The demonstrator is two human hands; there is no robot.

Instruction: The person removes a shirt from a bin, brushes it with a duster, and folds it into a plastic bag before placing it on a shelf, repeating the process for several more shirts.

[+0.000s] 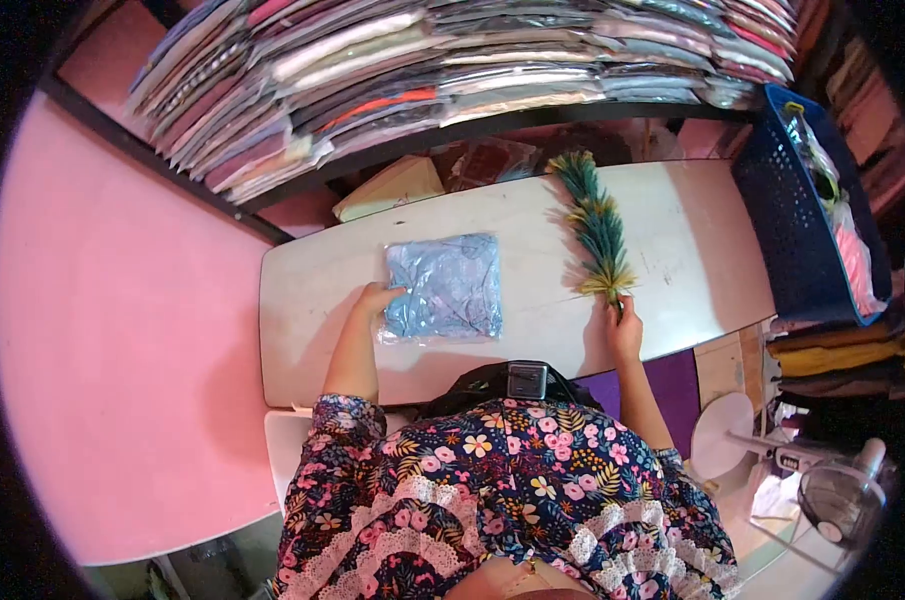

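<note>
Glossy plastic packet [442, 288], matt tabletop [672, 220]

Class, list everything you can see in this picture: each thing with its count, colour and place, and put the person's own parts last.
Table: one, whitish, centre.
Plastic packet: one, clear over blue cloth, flat on the table, left of centre.
Feather duster: one, green and yellow, lying on the table, right of centre.
Packed garments: many, mixed colours, stacked on the shelf above the table.
Basket: one, dark blue, at the table's right end.
Folded cloths: several, yellow and dark, lower right.
Fan: one, grey, bottom right.
Floor: pink, left.
Left hand: one, resting on the packet's left edge.
Right hand: one, gripping the duster's handle end.
</note>
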